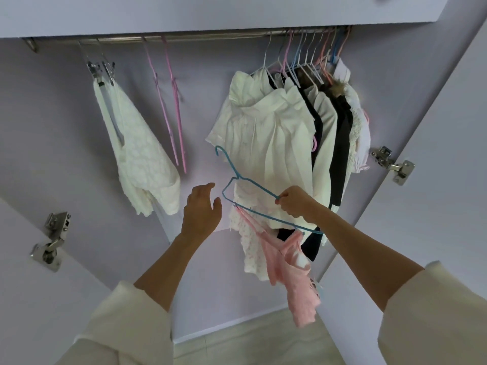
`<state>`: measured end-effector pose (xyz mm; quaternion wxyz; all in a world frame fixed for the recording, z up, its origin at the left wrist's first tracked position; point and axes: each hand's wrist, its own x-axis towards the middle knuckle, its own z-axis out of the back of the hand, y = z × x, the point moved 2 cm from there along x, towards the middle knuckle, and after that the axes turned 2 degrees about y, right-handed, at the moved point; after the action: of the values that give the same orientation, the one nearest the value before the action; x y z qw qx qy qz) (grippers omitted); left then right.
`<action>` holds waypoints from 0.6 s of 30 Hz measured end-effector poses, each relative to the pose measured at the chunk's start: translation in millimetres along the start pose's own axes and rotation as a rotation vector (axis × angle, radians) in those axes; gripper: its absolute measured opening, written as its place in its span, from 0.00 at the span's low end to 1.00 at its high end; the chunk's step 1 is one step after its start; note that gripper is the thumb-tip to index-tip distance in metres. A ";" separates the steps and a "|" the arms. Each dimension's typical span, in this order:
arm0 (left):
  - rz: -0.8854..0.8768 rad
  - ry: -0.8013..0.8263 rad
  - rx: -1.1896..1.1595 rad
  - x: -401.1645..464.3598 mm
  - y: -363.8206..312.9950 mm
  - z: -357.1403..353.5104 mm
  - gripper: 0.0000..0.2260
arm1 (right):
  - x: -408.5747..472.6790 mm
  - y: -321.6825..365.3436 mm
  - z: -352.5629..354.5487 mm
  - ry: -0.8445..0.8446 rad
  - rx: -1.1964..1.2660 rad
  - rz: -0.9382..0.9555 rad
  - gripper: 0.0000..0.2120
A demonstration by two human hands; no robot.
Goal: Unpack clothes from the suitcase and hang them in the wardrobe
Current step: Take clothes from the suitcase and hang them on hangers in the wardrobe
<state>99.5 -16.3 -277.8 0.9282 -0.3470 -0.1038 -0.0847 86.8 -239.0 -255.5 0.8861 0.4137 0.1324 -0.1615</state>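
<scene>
Inside the lilac wardrobe [200, 106], under the rail [184, 38], the right hand [293, 202] grips a blue hanger [253, 191] carrying a pink garment [292, 272]; the left hand [201, 209] hovers with fingers loosely spread, empty.

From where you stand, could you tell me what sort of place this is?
Most likely the inside of a home wardrobe: a metal rail runs under the top panel, hung clothes crowd its right end, and door hinges show at both sides.

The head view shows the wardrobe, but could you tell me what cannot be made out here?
- Suitcase: outside the frame.
- How the pink garment attaches to the blue hanger: hidden by folds and the right hand.
- Garments behind the cream shirt: overlapped, only edges show.
</scene>
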 end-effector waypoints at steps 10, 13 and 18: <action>-0.302 -0.330 0.168 50.1 -74.6 77.5 0.18 | -1.9 81.8 52.9 -0.129 0.321 0.151 0.12; -0.343 -0.446 0.259 61.5 -98.3 101.9 0.21 | -2.0 99.8 59.2 -0.160 0.388 0.189 0.14; -0.482 -0.748 0.419 67.1 -122.1 132.5 0.23 | -2.7 119.0 64.5 -0.127 0.452 0.279 0.07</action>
<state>118.4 -25.2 -86.7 0.8312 -0.1256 -0.5223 -0.1438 137.9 -216.5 -132.2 0.7914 0.6044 -0.0213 -0.0893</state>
